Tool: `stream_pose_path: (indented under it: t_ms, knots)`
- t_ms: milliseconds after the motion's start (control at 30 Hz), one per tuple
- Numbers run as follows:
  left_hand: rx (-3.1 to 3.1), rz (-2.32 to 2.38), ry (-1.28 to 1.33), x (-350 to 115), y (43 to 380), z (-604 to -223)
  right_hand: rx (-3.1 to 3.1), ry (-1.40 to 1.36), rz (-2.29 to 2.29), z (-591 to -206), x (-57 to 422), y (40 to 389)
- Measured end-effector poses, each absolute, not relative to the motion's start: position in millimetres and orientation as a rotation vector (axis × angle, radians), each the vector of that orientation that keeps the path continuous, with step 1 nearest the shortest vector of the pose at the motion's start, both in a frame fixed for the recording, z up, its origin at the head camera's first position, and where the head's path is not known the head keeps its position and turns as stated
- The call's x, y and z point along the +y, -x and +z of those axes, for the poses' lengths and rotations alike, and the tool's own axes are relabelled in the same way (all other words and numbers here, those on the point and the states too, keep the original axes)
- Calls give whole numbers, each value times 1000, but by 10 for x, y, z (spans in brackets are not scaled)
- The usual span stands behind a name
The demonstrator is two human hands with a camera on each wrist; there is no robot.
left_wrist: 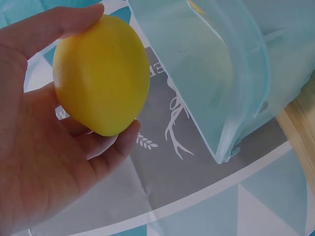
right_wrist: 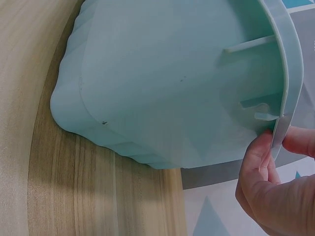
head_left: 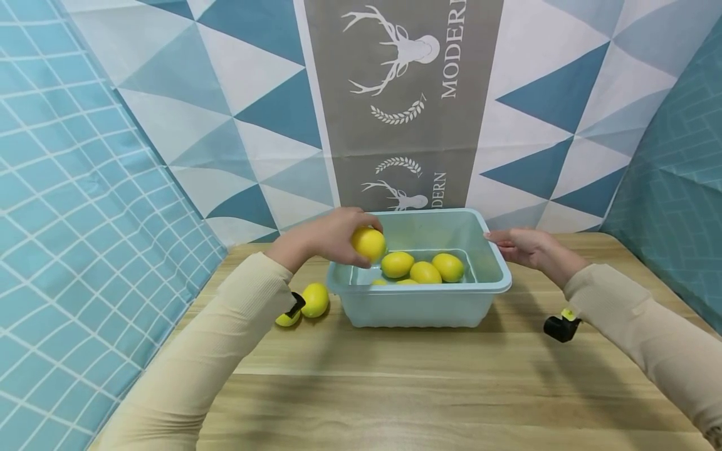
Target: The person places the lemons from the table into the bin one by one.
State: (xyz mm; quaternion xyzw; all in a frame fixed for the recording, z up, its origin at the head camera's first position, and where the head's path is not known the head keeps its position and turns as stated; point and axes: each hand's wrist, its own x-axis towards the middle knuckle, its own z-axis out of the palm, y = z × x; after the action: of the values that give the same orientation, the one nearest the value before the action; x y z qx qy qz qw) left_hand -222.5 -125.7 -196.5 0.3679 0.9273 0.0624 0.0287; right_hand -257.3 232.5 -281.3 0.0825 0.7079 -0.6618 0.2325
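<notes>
My left hand (head_left: 341, 237) grips a yellow lemon (left_wrist: 102, 74) with thumb and fingers curled round it. In the head view that lemon is above the left side of a pale blue plastic basin (head_left: 417, 307). Several other lemons (head_left: 425, 272) lie on the basin's floor, some partly hidden by its front wall. At the basin's right side, my right hand (head_left: 521, 247) pinches the rim (right_wrist: 290, 64) between thumb and fingers, as the right wrist view shows.
Two more lemons (head_left: 315, 300) sit on the wooden table (head_left: 395, 382) left of the basin, one partly behind the left wrist's black camera mount (head_left: 296, 304). A patterned cloth (head_left: 271, 113) hangs behind the table, with blue tiled sheets (head_left: 68, 219) at the sides.
</notes>
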Motion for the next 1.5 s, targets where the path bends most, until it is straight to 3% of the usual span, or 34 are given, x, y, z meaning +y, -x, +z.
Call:
stream_pose_path:
  t_ms: [633,1500]
  knots:
    - [2828,147,-987,-1030,2459,-1995,1925,-249,-1843,-2807,2368,2547]
    - [2807,134,-975,-817,2688,-2026,1931,-264,-1851,-2812,2314,2561]
